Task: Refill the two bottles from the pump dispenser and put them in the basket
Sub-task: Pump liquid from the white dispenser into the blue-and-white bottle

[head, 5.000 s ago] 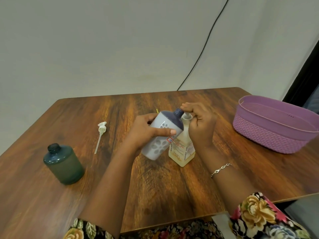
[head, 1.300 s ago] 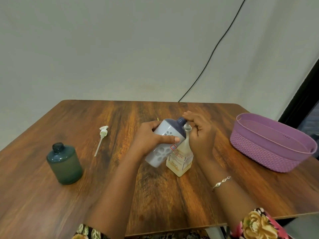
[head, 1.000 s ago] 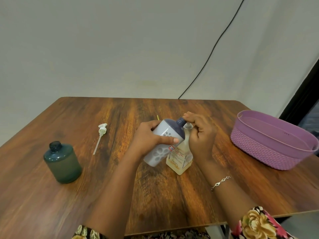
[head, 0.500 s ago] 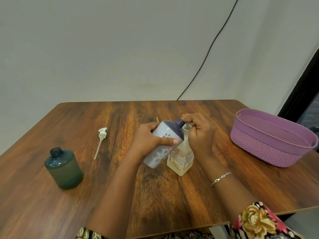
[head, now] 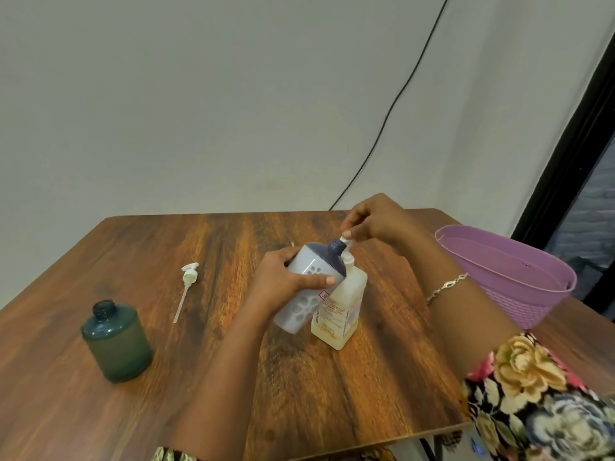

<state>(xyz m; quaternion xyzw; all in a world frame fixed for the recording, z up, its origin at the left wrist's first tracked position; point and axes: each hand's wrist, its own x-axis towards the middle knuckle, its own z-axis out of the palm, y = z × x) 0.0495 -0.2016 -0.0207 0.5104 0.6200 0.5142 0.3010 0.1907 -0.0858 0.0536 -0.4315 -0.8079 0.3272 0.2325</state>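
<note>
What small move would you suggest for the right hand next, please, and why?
Probably press the pump head down once. The right hand grips it from above, the left hand holds the grey bottle tilted with its dark neck beside that head, and the dispenser stands upright on the table.

Soft, even indoor light, fairly dim, falls on the desk point(head: 133, 247). Its wood carries only a faint sheen toward the far edge. Shadows are weak and diffuse: a dull patch at the desk's middle and a faint smudge beside the green bottle point(head: 116, 344) at its left. Wide-angle bending tilts the dark frame point(head: 572, 161) right of the desk. Detail is slightly soft throughout, softest on the floral sleeve point(head: 539, 394) at the desk's near right corner.
</note>
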